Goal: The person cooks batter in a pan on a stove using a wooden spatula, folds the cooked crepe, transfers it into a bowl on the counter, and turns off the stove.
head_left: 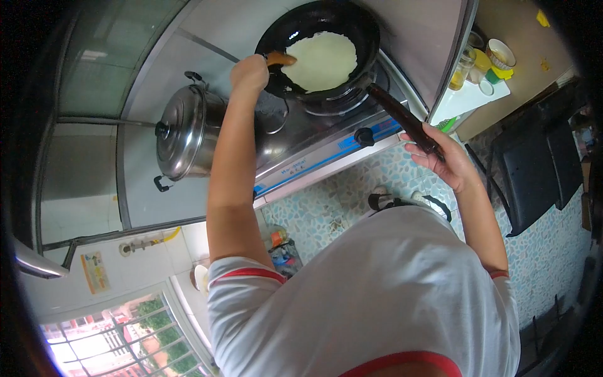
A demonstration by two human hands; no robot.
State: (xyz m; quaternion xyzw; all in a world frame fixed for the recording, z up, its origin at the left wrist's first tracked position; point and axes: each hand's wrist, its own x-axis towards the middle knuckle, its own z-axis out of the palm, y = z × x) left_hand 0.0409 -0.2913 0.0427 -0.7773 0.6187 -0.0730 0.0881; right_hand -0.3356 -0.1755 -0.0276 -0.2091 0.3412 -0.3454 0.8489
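Note:
A dark wok [370, 38] sits on the stove burner, tilted in this view. In it lies a flat, pale yellow-green pancake [323, 61]. My left hand [249, 74] is closed around a wooden spatula [281, 58], whose brown blade meets the pancake's left edge; most of its handle is hidden by the hand. My right hand [447, 158] holds the end of the long dark wok handle [402, 116], with the thumb on one side and the fingers loosely on the other.
A lidded steel pot [188, 132] stands left of the wok on the gas stove [314, 160]. Jars and a bowl [500, 54] occupy a white surface at the right. A black chair [534, 166] stands on the pebble-patterned floor. Bottles [276, 239] are below the stove.

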